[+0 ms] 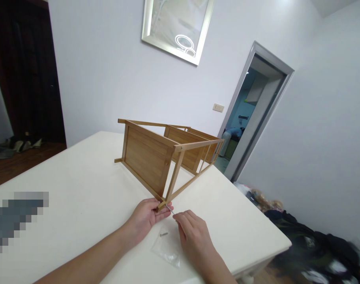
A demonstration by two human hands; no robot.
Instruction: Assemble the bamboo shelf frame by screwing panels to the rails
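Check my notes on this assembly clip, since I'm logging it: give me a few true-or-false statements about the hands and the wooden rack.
1. The wooden rack lies on its side on the white table. True.
2. The left hand holds the rack's near corner. True.
3. The right hand holds a hammer. False: it pinches a thin metal tool at the corner.
4. The plastic bag hangs on the rack. False: it lies on the table by the hands.

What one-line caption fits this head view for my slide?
Left hand steadies the corner of a bamboo rack on a white table while right hand holds a thin metal tool.
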